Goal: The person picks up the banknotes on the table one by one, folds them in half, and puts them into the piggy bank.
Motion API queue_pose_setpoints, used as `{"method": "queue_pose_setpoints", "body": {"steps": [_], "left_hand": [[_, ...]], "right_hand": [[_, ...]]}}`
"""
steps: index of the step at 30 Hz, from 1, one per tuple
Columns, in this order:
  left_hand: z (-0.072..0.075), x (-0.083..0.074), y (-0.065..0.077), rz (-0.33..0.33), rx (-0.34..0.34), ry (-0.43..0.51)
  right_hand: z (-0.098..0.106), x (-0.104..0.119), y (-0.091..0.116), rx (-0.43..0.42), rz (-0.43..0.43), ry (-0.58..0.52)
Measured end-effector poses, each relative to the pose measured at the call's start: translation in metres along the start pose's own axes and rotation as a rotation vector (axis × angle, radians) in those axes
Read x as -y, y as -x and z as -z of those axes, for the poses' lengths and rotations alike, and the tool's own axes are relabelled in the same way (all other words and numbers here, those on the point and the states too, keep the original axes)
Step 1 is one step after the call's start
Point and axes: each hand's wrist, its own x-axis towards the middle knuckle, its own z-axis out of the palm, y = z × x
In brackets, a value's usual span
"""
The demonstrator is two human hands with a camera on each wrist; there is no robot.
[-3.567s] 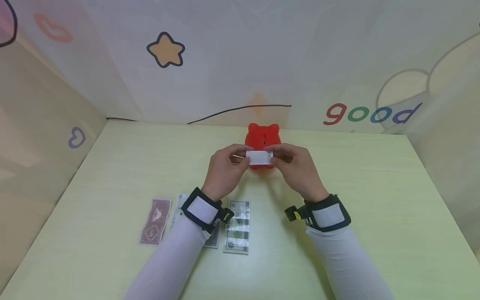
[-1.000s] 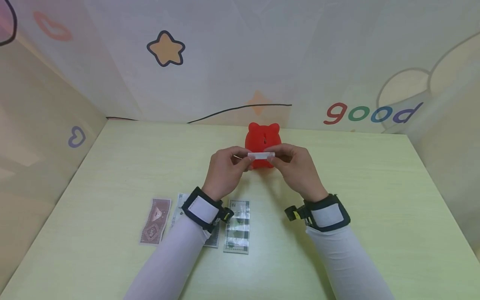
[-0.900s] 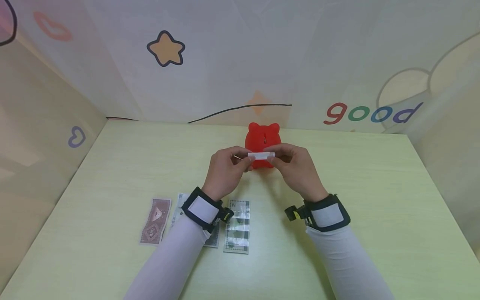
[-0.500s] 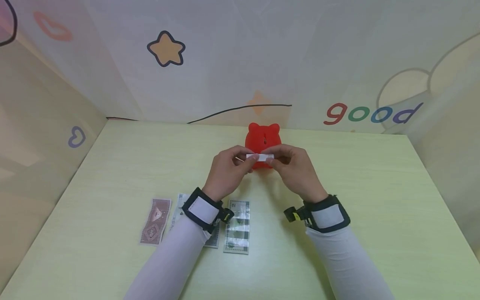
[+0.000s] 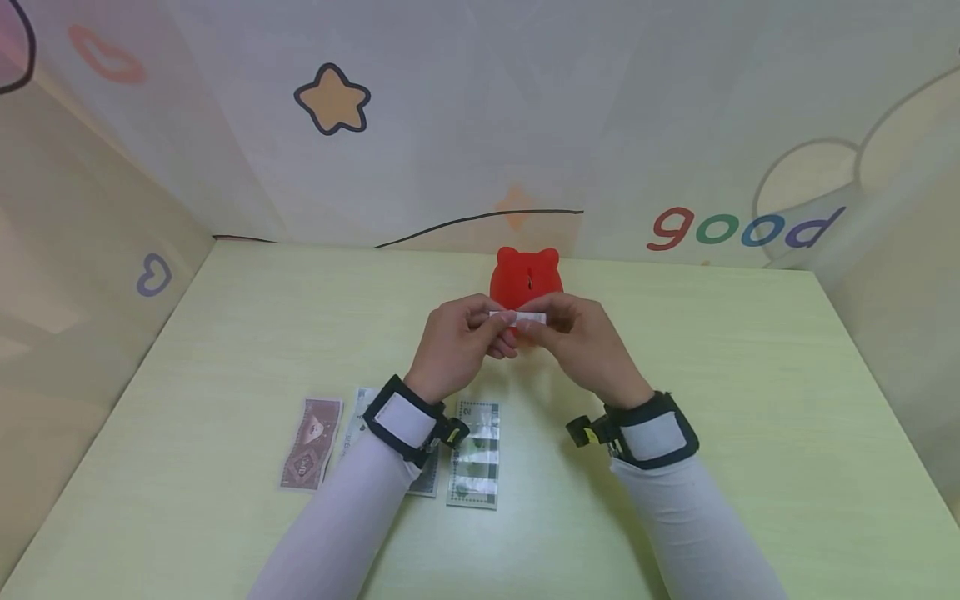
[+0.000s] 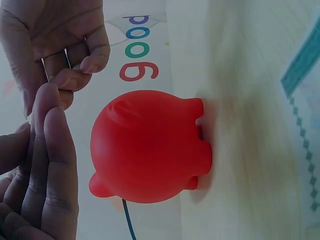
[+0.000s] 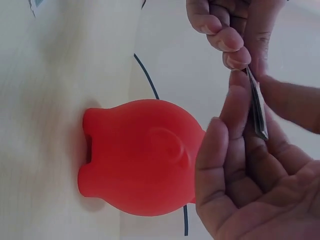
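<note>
A folded banknote [image 5: 532, 317] shows as a narrow white strip between both hands in the head view. My left hand [image 5: 453, 346] pinches its left part between thumb and fingers. At its other end, my right hand [image 5: 588, 346] pinches it, the two thumbs almost meeting. The right wrist view shows the folded layers of the banknote [image 7: 258, 107] edge-on. Just behind the hands stands a red piggy bank [image 5: 517, 279] with a slot in its back, its lower front partly covered by the fingers.
On the table [image 5: 750, 417], a mauve banknote [image 5: 311, 446] lies at the left and a green banknote [image 5: 474, 454] nearer the middle. Between them, a pale blue banknote [image 5: 358, 417] and a dark-edged banknote [image 5: 425, 481] are partly hidden under the left forearm. A printed backdrop [image 5: 480, 125] rises behind.
The held banknote has gone from a wider white rectangle to a narrow strip. Both hands have drawn closer together and slightly nearer the body. The piggy bank and table banknotes stay put.
</note>
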Motion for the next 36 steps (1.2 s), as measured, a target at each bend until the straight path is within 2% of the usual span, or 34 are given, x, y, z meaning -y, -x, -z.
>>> {"method": "queue_pose_setpoints", "body": {"steps": [5,18,23,30,36], "left_hand": [[0.0000,0.0001,0.0001,-0.020,0.016,-0.005],[0.0004,0.0000,-0.0007,-0.019,0.090,-0.027],[0.0009,-0.0008,-0.0012,-0.028,0.076,-0.024],[0.0015,-0.0020,-0.0014,-0.027,0.082,-0.005],[0.0015,-0.0023,-0.0012,-0.012,0.083,0.001]], "right_hand": [[-0.0010,0.0017,0.0002,-0.007,0.003,-0.006],[0.0012,0.0023,0.0013,-0.007,0.009,-0.027],[0.0017,0.0028,0.0002,0.014,0.008,-0.049],[0.0059,0.0038,-0.0003,0.027,-0.048,-0.057],[0.0065,0.0039,0.0004,0.012,-0.050,-0.020]]}}
